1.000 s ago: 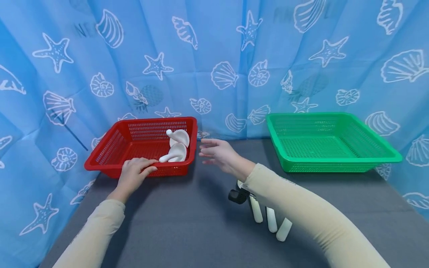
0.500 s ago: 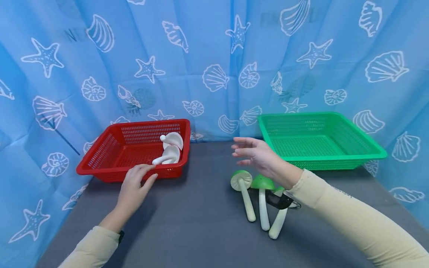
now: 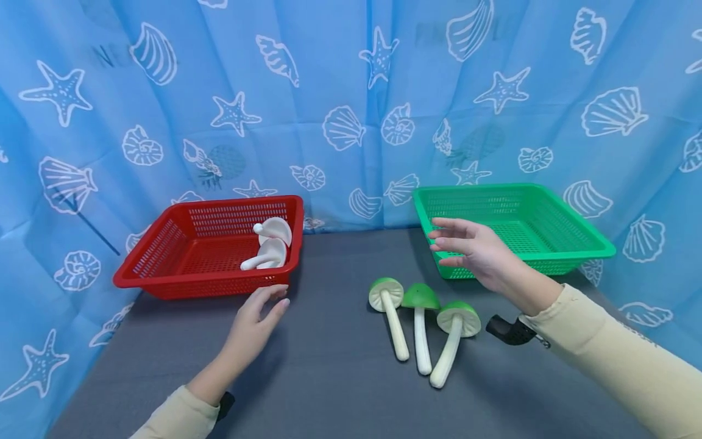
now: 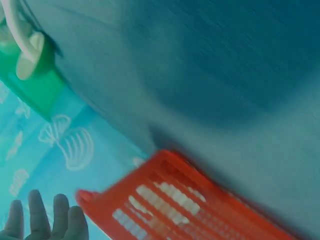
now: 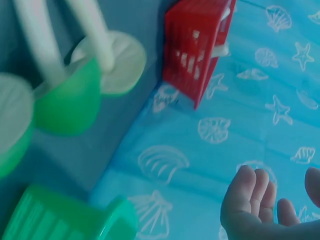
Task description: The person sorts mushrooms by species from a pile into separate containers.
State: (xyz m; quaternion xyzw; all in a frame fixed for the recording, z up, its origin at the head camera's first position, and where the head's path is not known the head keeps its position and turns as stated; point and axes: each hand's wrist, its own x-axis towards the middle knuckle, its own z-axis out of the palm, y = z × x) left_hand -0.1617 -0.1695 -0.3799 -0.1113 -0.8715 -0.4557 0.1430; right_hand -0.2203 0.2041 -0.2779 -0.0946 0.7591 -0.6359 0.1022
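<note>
Three mushrooms with green caps and pale stems lie side by side on the grey table: a left one (image 3: 396,329), a middle one (image 3: 421,338) and a right one (image 3: 448,350). My right hand (image 3: 485,256) hovers beyond and right of them, holding nothing, its fingers loosely bent in front of the green basket (image 3: 576,253). Just in front of the red basket (image 3: 181,285) is my left hand (image 3: 249,329), empty with relaxed fingers. Two white mushrooms (image 3: 272,251) sit in that basket's right end. The right wrist view shows the green-capped mushrooms (image 5: 70,105) close up.
A blue curtain (image 3: 340,61) with white shell and starfish prints hangs behind the table (image 3: 329,366). The red basket stands back left, the green one back right. A black wrist camera (image 3: 510,330) sticks out below my right sleeve.
My right hand has moved right, from beside the red basket to the green basket, uncovering the green-capped mushrooms. My left hand has left the red basket's front rim, coming nearer and rightward.
</note>
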